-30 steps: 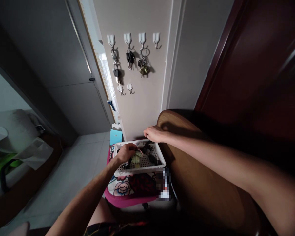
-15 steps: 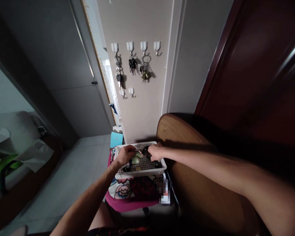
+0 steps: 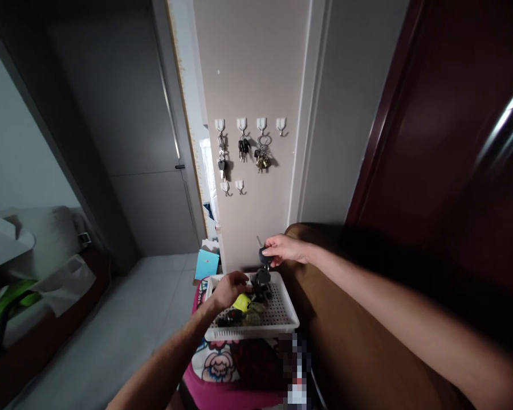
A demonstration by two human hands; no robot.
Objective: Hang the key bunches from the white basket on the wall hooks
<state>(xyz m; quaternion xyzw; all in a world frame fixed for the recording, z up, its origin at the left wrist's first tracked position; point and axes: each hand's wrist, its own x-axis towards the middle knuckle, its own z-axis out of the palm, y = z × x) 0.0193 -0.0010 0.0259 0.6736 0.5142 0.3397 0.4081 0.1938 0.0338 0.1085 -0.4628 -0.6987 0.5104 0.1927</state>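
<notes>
My right hand (image 3: 282,250) pinches a black-headed key (image 3: 264,255) above the far side of a white plastic basket (image 3: 291,316). More dark keys (image 3: 263,277) hang below it, over the basket. Inside the basket, my left hand (image 3: 231,288) has its fingers curled down among the small items; what they grip is hidden. By that hand lie a bright yellow-green item (image 3: 241,302), a pale green item (image 3: 252,316) and a dark key fob (image 3: 235,315). Several white hooks on the wall carry key bunches, among them brass-coloured keys (image 3: 263,162).
The basket stands on a pink-edged, flower-patterned seat (image 3: 218,364). Close on the right is a brown wooden panel (image 3: 346,319), with a dark red door (image 3: 436,142) behind. A blue box (image 3: 207,265) stands left of the basket. One bare hook (image 3: 281,125) is at the upper right.
My right hand has risen out of the basket with keys in it. My left hand stays low in the basket, where a bright yellow-green item now shows. The view has tilted upward.
</notes>
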